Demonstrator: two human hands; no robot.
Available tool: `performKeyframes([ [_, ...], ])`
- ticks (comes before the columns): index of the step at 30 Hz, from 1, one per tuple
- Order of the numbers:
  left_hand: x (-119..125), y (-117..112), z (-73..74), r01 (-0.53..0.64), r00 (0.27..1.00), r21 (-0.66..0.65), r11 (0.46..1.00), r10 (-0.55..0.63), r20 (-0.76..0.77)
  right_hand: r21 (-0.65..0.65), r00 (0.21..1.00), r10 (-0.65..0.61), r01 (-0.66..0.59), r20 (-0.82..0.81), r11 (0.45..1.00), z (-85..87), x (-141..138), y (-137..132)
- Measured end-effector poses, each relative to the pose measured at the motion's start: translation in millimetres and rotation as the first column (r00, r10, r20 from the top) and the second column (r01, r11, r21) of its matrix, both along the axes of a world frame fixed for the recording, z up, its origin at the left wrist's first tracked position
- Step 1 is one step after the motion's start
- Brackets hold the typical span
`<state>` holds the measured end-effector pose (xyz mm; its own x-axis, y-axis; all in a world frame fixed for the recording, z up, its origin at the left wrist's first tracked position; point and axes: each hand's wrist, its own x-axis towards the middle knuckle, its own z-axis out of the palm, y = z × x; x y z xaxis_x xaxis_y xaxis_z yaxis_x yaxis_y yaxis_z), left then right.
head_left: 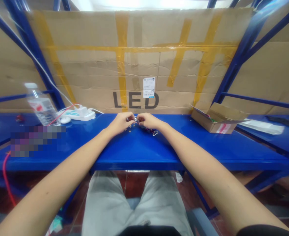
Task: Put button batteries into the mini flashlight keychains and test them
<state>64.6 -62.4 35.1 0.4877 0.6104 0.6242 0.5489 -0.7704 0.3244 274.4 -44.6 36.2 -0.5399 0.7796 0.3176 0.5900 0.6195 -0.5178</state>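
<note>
**Both hands closed on a small metal piece at mid-bench**

Object: small metal piece (135, 120), shiny. It is held just above the blue bench top (139, 150), at its middle and towards the back edge. It is too small to make out its shape.

Left hand (121, 122): fingers curled inward, tips pressed together on the left end of the piece. The heel of the hand is low over the bench; whether it rests there I cannot tell.

Right hand (148, 120): fingers likewise curled, tips pinching the right end of the same piece. The two hands meet fingertip to fingertip.

Just beside the hands:
- loose silver bits (129, 130) lie on the bench under the left hand
- a silver clip (155, 133) and a dark red item (148, 130) lie under the right wrist, touching or nearly so

Further out, left:
- a white power strip (77, 113) at the back of the bench
- a clear water bottle (40, 106) upright beside it
- a red cable (7, 183) hanging off the front edge

Further out, right: an open cardboard box (216, 119), well apart from the hands, flaps up.

Behind: a taped cardboard wall (139, 59) printed "LED", with a white label (149, 87) above the lettering. Blue rack posts (235, 62) stand at either side.
</note>
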Motion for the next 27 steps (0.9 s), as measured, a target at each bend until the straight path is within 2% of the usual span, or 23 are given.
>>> performKeyframes([
  [5,-1.4,3.4,-3.1,0.037,0.997,-0.014,0.999,-0.038,-0.071,-0.014,1.000,0.015,-0.015,0.020,1.000,-0.6,-0.1,-0.3],
  [11,0.2,4.6,-5.4,0.014,1.000,-0.079,0.997,-0.013,0.013,-0.026,1.000,0.021,-0.021,0.014,0.999,-0.2,-1.7,-3.2],
  [16,2.1,-0.2,-2.2,0.032,0.999,-0.080,0.996,-0.030,0.031,-0.009,0.999,0.032,-0.032,0.008,0.999,1.1,-2.7,-5.2],
  [23,2.9,-1.1,1.4,-0.030,0.999,0.029,0.999,0.030,-0.011,0.005,1.000,0.022,-0.022,-0.012,1.000,0.8,-1.3,-2.3],
  [27,4.7,-1.8,-1.0,-0.006,0.999,0.147,0.989,0.011,-0.034,0.060,0.998,0.045,-0.042,-0.050,0.997,1.5,-1.9,-2.0],
])
